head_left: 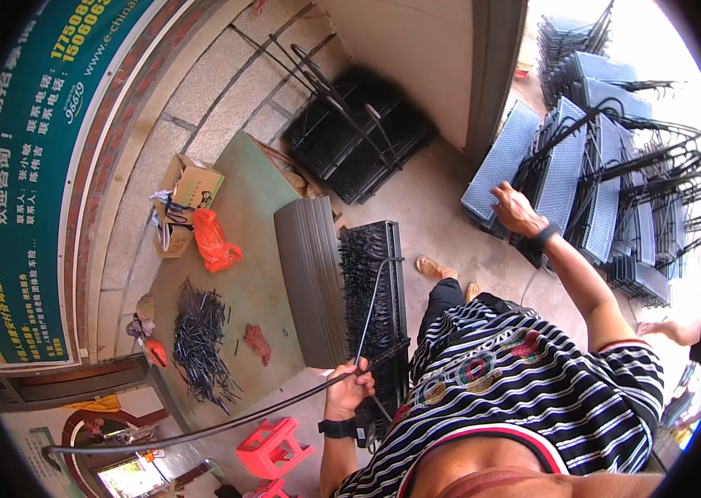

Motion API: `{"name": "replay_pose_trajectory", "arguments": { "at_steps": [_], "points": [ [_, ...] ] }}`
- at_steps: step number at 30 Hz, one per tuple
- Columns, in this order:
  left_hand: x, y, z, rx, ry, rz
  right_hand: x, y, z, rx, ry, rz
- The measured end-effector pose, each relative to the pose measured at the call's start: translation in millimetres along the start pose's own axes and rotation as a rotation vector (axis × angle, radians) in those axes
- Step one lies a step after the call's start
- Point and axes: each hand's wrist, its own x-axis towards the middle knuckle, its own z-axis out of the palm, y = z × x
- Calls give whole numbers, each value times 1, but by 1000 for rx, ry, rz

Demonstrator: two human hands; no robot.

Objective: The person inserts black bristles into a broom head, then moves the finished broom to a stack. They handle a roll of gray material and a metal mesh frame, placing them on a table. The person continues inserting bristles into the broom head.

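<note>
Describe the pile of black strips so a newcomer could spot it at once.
Find the big green table. Below its orange bag in the picture lies the pile of black strips, loosely tangled, unlike the neat grey stack at the table's edge.

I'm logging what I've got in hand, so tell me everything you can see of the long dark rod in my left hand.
The rod is slim, dark and smooth, perhaps metal. Your left hand grips it; from there it stretches leftward, sloping down across the picture's lower left, to a sharp bend at its far end. Whether it joins the dark pieces beyond your hand is unclear.
</note>
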Motion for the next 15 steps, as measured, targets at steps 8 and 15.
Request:
{"name": "replay_pose_trajectory", "arguments": {
  "at_steps": [8,15],
  "points": [
    [35,49,25,-129,65,79,204,18,78,-151,10,52],
    [69,98,39,-175,110,128,362,16,121,-87,-176,121]
  ]
}}
